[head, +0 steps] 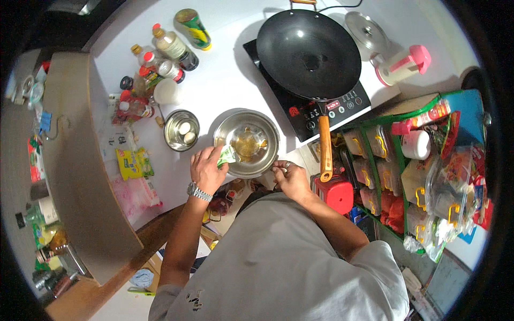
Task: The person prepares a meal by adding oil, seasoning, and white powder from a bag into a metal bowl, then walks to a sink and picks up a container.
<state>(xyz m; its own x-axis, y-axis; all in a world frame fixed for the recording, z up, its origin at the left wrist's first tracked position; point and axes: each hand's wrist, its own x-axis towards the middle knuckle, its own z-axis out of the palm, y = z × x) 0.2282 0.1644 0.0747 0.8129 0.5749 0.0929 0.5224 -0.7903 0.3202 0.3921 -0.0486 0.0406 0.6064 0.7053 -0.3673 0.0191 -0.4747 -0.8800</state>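
Before me stands a round stainless steel pan [267, 128] with amber-brown liquid [245, 146] in its bottom. My left hand [208, 168], with a metal watch on its wrist, holds a small green-and-white packet [227, 155] over the pan's near left rim. At the near right rim, the bent fingers of my right hand [294, 179] are closed on the pan's edge or handle; a small pale bit shows between them, too small to name. Left of the pan, a smaller steel bowl [172, 141] contains two whole eggs [186, 133].
A black wok [295, 52] sits on an induction cooker [300, 120], its wooden handle [325, 148] jutting towards me. Sauce bottles [170, 46] and a yellow packet [133, 163] line the left side. A pink-lidded jug [403, 66] and glass lid [365, 30] stand behind right. Shelves [403, 160] flank my right.
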